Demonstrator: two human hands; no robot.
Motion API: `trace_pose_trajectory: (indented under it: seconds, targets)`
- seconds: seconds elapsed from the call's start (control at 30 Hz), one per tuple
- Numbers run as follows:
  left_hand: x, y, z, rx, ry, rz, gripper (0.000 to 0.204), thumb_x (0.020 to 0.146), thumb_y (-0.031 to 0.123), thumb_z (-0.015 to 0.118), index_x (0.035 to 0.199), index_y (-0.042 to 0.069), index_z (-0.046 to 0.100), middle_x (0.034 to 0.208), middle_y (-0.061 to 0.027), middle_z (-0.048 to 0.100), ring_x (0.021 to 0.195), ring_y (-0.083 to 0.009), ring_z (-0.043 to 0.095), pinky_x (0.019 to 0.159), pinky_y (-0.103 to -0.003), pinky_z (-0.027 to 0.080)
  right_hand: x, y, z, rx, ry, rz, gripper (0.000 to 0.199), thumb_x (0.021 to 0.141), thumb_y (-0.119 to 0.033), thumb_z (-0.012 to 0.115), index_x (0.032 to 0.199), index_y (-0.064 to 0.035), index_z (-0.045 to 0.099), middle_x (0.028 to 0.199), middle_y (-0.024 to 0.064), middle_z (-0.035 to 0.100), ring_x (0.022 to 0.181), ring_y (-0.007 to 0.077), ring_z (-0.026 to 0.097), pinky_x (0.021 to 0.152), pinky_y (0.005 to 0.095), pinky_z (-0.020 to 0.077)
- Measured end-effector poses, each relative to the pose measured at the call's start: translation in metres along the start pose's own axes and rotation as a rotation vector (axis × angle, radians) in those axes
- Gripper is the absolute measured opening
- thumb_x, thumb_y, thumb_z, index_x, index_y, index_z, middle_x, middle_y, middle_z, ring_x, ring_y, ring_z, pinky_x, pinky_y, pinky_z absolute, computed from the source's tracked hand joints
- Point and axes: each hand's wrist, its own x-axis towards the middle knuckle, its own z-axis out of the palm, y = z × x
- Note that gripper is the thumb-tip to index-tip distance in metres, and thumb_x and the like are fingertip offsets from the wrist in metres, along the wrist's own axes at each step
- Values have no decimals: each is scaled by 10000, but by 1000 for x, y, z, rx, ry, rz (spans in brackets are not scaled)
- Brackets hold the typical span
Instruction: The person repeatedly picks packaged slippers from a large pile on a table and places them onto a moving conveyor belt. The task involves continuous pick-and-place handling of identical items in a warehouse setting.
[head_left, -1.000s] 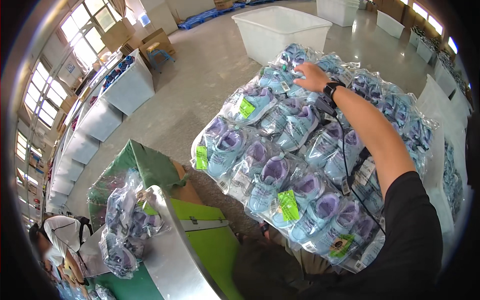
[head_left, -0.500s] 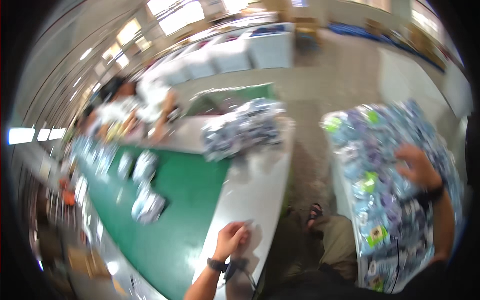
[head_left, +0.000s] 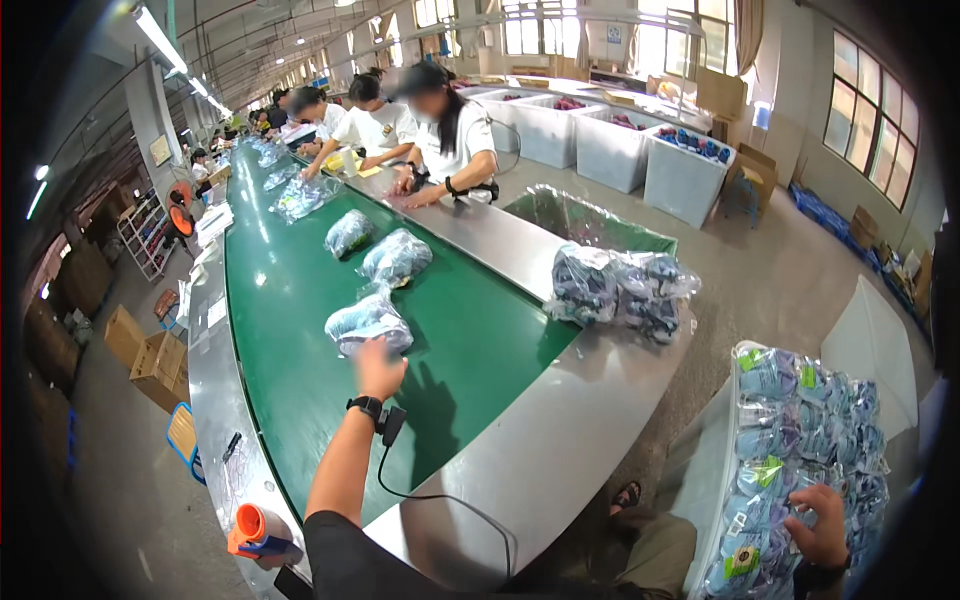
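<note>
From where I stand, an orange cylinder (head_left: pixel 255 528) sits at the near left corner of the green conveyor (head_left: pixel 300 400), on its metal border. Further in, the nearest bagged shoe (head_left: pixel 368 320) lies on the belt, its clear wrap glinting. The person's left hand (head_left: pixel 382 370) is at that shoe's near side; blur hides the fingertips, so I can't tell whether they pinch the plastic. A black cable (head_left: pixel 450 497) trails from that wrist across the border. Two more bagged bundles rest just beyond, and co-workers in white shirts (head_left: pixel 460 140) lean in along the conveyor's far right edge. A stack of bagged shoes (head_left: pixel 620 290) fills its right corner. Rightmost, the right hand (head_left: pixel 822 525) hangs above rows of pale-blue bagged shoes (head_left: pixel 765 435), near their closest end, fingers loosely curved and thumb held apart.
</note>
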Motion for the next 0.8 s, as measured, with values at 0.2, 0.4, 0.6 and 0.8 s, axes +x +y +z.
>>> trace_pose_trajectory:
  seconds: [0.2, 0.4, 0.6, 0.8]
  targets:
    - [32, -17, -15, 183, -156, -203, 894, 822, 384, 743, 1553, 129, 297, 1629, -147, 241, 1506, -387, 182, 1180, -589, 240, -2, -2, 18, 102, 1, -61, 320, 652, -93, 762, 954, -30, 678, 853, 86, 658, 738, 225, 594, 718, 359, 475]
    - [-27, 0, -22, 301, -79, -5, 827, 811, 375, 750, 1491, 64, 396, 1568, -148, 336, 1477, -400, 228, 1153, -553, 297, 9, -10, 35, 64, -58, -75, 307, 632, -78, 763, 925, -20, 692, 843, 101, 667, 719, 237, 616, 693, 354, 485]
    - [-88, -26, -20, -93, 52, -49, 667, 960, 474, 557, 1428, 5, 481, 1429, -264, 498, 1324, -422, 454, 1132, -476, 324, 23, -17, 43, 90, -85, -116, 336, 643, -65, 785, 958, -4, 687, 898, 140, 681, 804, 305, 647, 745, 369, 514]
    - [-113, -51, -49, -1674, 58, -806, 822, 968, 730, 303, 1495, 104, 381, 1358, -165, 586, 1250, -346, 558, 1023, -490, 469, 28, -23, 44, 127, -69, -116, 353, 625, -38, 774, 962, 11, 682, 893, 146, 667, 805, 315, 647, 740, 369, 513]
